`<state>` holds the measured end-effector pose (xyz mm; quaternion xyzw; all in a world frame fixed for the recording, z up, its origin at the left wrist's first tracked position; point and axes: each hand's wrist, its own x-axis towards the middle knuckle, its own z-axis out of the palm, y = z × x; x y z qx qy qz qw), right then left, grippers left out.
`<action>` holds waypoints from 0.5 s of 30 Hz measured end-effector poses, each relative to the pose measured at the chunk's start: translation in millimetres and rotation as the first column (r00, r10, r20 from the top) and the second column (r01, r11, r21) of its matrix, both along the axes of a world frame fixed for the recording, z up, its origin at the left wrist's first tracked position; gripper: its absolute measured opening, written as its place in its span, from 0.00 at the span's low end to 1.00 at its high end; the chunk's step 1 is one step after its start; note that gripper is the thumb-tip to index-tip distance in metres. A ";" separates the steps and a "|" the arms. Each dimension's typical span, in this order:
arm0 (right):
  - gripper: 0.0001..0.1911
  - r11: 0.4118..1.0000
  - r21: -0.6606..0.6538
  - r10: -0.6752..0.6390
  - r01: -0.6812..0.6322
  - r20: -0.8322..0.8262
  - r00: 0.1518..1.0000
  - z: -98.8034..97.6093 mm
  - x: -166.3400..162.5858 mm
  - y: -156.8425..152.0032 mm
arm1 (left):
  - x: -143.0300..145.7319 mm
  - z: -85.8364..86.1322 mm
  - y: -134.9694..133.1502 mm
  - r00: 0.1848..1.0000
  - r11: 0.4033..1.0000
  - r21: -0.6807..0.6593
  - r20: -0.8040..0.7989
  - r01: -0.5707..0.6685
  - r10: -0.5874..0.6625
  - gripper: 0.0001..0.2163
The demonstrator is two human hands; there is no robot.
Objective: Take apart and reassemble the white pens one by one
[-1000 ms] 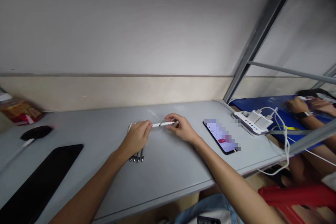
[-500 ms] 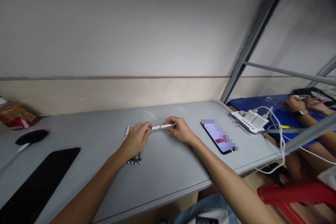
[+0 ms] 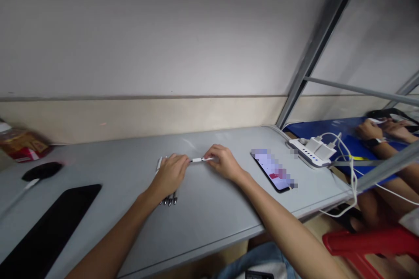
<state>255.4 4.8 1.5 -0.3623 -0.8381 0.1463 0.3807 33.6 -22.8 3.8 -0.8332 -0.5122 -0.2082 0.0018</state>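
Between my two hands a slim white pen (image 3: 197, 160) with dark parts lies roughly level, just above or on the grey desk. My left hand (image 3: 170, 172) is closed, its fingertips pinching the pen's left end. At the other end my right hand (image 3: 224, 162) is closed with thumb and fingers on the pen. Partly hidden beneath my left hand and wrist are several more pens (image 3: 170, 201), side by side, with shiny metal ends toward me. A pale end of this group shows beyond the left hand.
A lit phone (image 3: 273, 172) lies right of my hands, beside a white power strip (image 3: 307, 152) with plugs and cables. At left are a black mat (image 3: 52, 226), a dark oval object (image 3: 42, 171) and a red-labelled bottle (image 3: 22, 144). Another person's hands (image 3: 369, 130) are at the blue table.
Both hands stay nearly in place on the pen. A dark part now shows by my left fingertips, and the visible stretch of pen looks lower and more level.
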 end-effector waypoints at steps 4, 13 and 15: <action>0.12 0.997 0.041 -0.063 0.060 0.061 0.996 -1.4 4.1 3.0 | -1.9 1.2 1.5 0.998 1.000 -0.016 0.060 -0.009 0.010 0.16; 0.12 0.959 0.042 -0.283 0.280 0.112 0.952 -0.3 16.8 7.9 | -7.3 3.7 3.9 0.996 1.000 -0.014 0.092 -0.009 0.011 0.15; 0.12 0.951 0.039 -0.309 0.307 0.123 0.943 1.4 18.5 7.6 | -7.9 3.3 4.9 0.996 1.000 -0.003 0.088 -0.024 0.024 0.15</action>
